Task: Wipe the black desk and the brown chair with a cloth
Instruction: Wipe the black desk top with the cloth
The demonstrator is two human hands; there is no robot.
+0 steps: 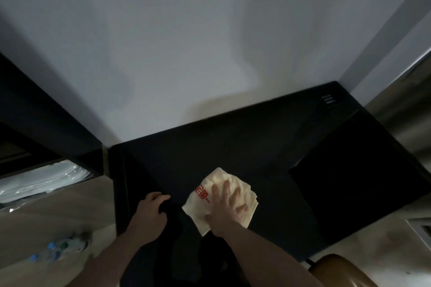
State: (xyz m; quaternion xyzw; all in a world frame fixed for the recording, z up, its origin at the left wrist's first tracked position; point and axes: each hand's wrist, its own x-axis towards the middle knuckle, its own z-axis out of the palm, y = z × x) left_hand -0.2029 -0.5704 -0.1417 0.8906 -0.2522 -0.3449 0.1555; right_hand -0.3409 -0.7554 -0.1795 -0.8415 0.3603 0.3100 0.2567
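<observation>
The black desk (233, 147) runs along a pale wall. On its near part lies a folded cream cloth (210, 184) with red print. My right hand (227, 205) presses flat on the cloth, fingers spread. Just left of the cloth, my left hand (150, 209) rests on the desk near its front left corner, fingers loosely curled and holding nothing. The brown chair (335, 270) shows at the bottom right, beside the desk's front edge.
A dark cabinet (46, 119) stands at the left, with white plastic-wrapped items (42, 182) below it. Several bottles with blue caps (56, 251) stand on the floor at lower left. A darker square panel (363, 182) occupies the desk's right side.
</observation>
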